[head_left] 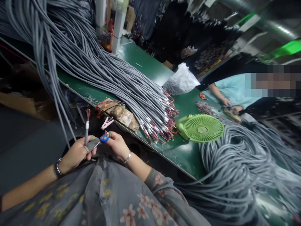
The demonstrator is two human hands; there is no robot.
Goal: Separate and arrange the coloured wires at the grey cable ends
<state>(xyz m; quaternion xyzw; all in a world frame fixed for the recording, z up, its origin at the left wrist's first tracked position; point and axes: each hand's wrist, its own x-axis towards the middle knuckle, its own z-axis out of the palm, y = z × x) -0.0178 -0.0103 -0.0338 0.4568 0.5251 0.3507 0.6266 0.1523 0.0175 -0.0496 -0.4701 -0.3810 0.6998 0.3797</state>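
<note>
My left hand (76,153) is closed around grey cables in front of my lap. One grey cable (87,130) stands up from this hand, with a white sleeve and thin coloured wires fanned out at its tip. Close beside it, my right hand (118,146) pinches the thin wires at another cable end between the hands. Something blue (104,138) covers or sits at the right fingertips; I cannot tell which. Grey wraps cover some of my fingers. Just beyond my hands, a pale pink clip (107,123) is at the table's edge.
A thick bundle of grey cables (113,72) lies along the green table (150,69). A taped block (122,114) sits at the near edge. Further right are a green fan (201,128), a white plastic bag (182,80), red-handled scissors (202,96), coiled cables (235,157) and a co-worker's hands (231,105).
</note>
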